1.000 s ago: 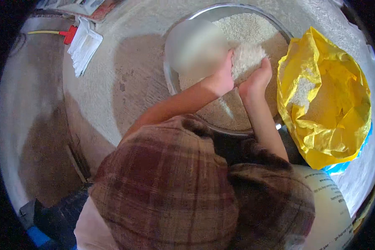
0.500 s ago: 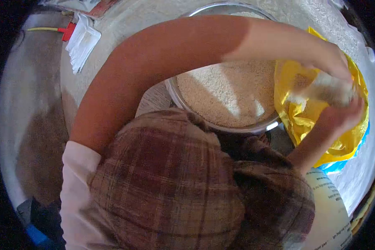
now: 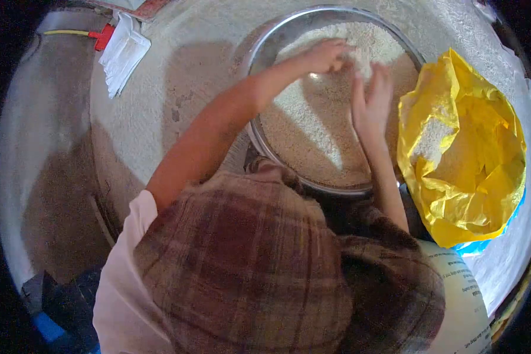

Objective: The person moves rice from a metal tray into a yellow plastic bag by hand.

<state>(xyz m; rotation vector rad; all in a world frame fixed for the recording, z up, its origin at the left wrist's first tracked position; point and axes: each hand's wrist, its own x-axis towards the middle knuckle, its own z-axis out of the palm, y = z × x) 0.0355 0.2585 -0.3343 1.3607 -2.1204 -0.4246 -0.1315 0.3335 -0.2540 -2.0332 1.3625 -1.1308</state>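
A wide metal basin (image 3: 259, 137) holds pale, coarse grain-like material (image 3: 310, 133). Over its upper part is my left hand (image 3: 330, 56), fingers bent and smeared by motion; whether anything is in them cannot be made out. My right hand (image 3: 373, 100) is just right of it above the grain, palm inward and fingers spread, holding nothing visible. Right of the basin stands an open yellow bag (image 3: 484, 147) with some of the same pale material on its inner side; neither hand touches it.
A white folded bag (image 3: 124, 53) with a red piece (image 3: 103, 37) lies on the floor at the upper left. A printed pale sack (image 3: 454, 289) is at the lower right. Dark and blue items (image 3: 53, 327) lie at the lower left.
Both hands have moved left from the yellow bag to over the basin. The pale clump between them is gone from there, and the bag's opening is uncovered.
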